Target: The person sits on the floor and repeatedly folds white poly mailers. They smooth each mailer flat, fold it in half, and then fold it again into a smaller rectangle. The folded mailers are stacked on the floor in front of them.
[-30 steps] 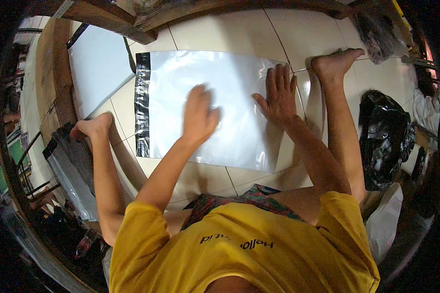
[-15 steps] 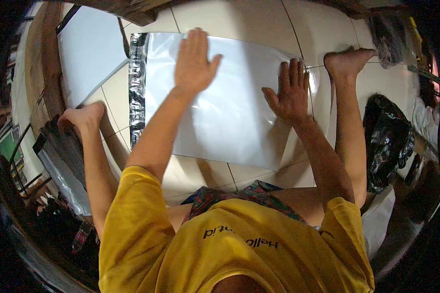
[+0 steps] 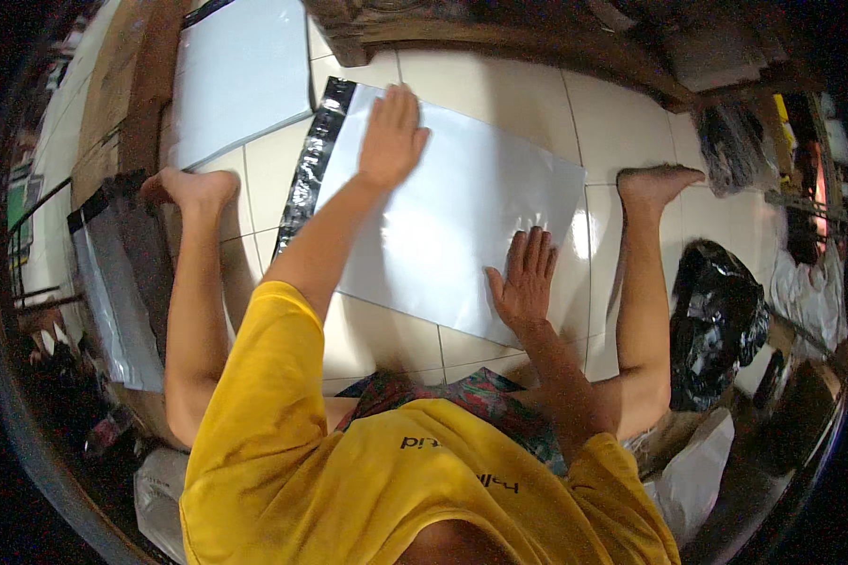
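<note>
A large white plastic mailing bag [image 3: 443,217] lies flat on the tiled floor between my legs, turned at a slant. Along its left end runs a black strip with a pale printed pattern. My left hand [image 3: 393,141] rests flat on the bag's far edge near that strip, fingers stretched out and close together. Flat on the near right part of the bag is my right hand [image 3: 526,282], its fingers straight and the thumb out to the left. Neither hand holds anything.
At the far left is a stack of white bags [image 3: 240,80]. A grey plastic bag [image 3: 118,292] lies beside my left leg. To the right sits a crumpled black plastic bag [image 3: 716,320]. Wooden furniture [image 3: 499,47] borders the far side.
The white bag has turned clockwise on the floor. My right hand has come nearer to me and slightly left, while my left hand has shifted a little right and nearer.
</note>
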